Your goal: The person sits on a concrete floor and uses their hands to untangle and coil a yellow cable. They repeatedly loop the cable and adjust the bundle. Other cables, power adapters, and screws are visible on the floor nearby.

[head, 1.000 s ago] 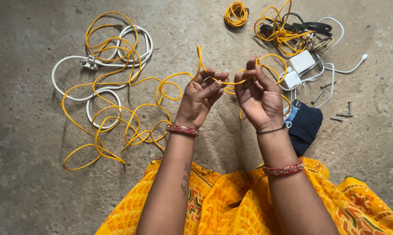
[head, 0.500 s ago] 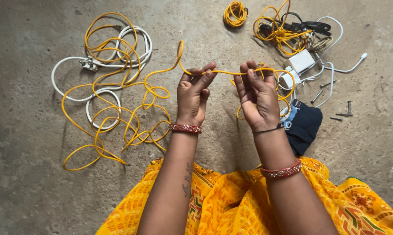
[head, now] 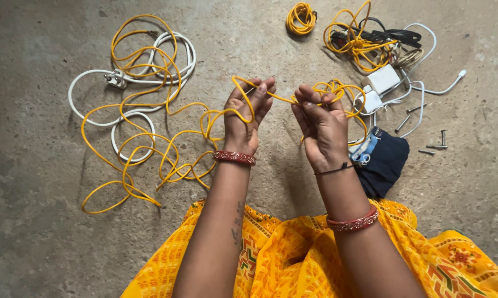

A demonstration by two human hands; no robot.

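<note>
Pinching a yellow cable (head: 150, 118) between closed fingers, the left hand (head: 244, 118) and right hand (head: 320, 129) hold it taut; its loose loops sprawl over the concrete floor (head: 39, 221). A white cable (head: 94, 83) lies among them.

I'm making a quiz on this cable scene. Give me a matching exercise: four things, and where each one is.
Things:
1. long loose yellow cable
2. small coiled yellow cable bundle
3. white cable with plug
4. dark blue cloth pouch

Places:
A. floor beside right forearm
B. far floor, alone, between the two heaps
C. held in both hands
D. floor, upper left

Pairs: 1-C, 2-B, 3-D, 4-A
</note>
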